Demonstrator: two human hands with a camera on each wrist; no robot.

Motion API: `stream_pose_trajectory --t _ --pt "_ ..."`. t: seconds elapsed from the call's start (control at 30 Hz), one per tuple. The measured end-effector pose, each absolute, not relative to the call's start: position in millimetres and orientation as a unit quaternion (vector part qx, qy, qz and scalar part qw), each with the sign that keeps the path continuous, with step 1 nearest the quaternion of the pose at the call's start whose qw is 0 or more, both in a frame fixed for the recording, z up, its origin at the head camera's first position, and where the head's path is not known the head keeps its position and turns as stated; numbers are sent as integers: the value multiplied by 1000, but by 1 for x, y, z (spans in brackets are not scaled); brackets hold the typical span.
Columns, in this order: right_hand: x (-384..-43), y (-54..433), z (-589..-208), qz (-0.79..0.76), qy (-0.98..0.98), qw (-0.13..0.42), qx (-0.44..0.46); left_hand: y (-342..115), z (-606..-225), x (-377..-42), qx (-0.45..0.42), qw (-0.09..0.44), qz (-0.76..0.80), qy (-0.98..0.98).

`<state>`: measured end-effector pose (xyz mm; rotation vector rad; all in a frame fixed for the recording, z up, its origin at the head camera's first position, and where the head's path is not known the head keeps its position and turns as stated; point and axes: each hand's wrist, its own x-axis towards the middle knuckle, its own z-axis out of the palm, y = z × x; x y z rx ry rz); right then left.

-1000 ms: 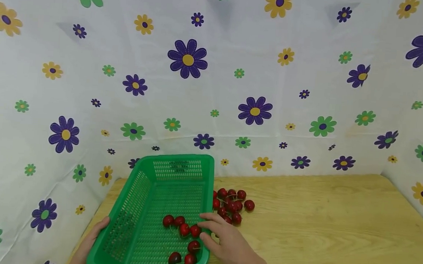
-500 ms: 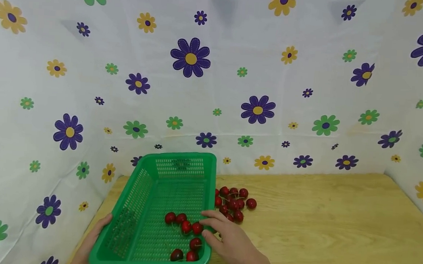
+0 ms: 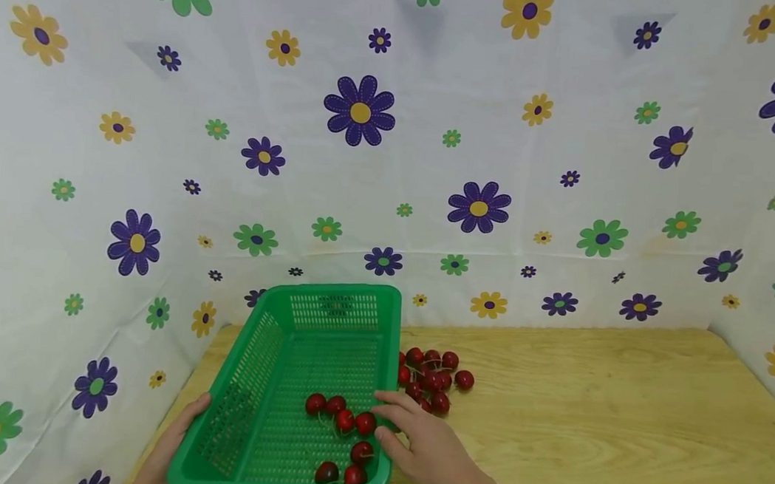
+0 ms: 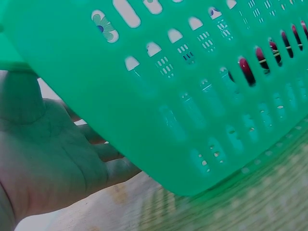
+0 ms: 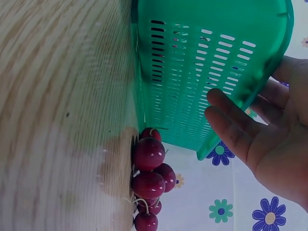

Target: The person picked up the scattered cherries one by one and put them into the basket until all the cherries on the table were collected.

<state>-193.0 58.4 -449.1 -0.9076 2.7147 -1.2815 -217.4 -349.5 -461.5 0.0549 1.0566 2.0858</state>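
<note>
A green plastic basket [image 3: 330,364] with slotted walls stands on the table, with several dark red cherries [image 3: 345,421] lying in its near right part. My left hand [image 3: 169,443] holds it at the left side; in the left wrist view the thumb [image 4: 20,98] is up against the rim and the fingers pass behind the corner. On the opposite side, my right hand [image 3: 428,452] grips the rim. Two of its fingers [image 5: 231,120] lie along the outer wall in the right wrist view, while others go over the rim.
Beside the basket's right wall, several loose cherries [image 3: 432,380] with stems lie heaped on the wooden table [image 3: 590,410]. A white cloth [image 3: 430,96] printed with flowers hangs behind the table and along both sides.
</note>
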Motion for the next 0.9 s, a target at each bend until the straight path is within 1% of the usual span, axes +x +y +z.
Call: stream_pose_trajectory --t 0.1,0.23,0.33,0.47,0.63,0.73,0.9 --pt "-192 59 -449 -409 868 -5 -282 -348 -461 -216 26 392 828 400" --pt "-194 61 -451 -399 877 -43 -265 -347 -459 -216 12 390 830 400" --pt "-197 63 -452 -383 891 -70 -236 -347 -459 -216 10 381 826 415" --pt "-199 69 -451 -365 905 -81 -202 -348 -460 -216 11 372 824 427" --pt "-200 77 -452 -326 919 -67 -211 -347 -459 -216 -13 371 821 433" --pt "-201 78 -454 -298 924 -39 -236 -347 -458 -216 -20 374 820 432" --pt "-202 78 -461 -254 928 12 -273 -346 -460 -217 -6 379 820 429"
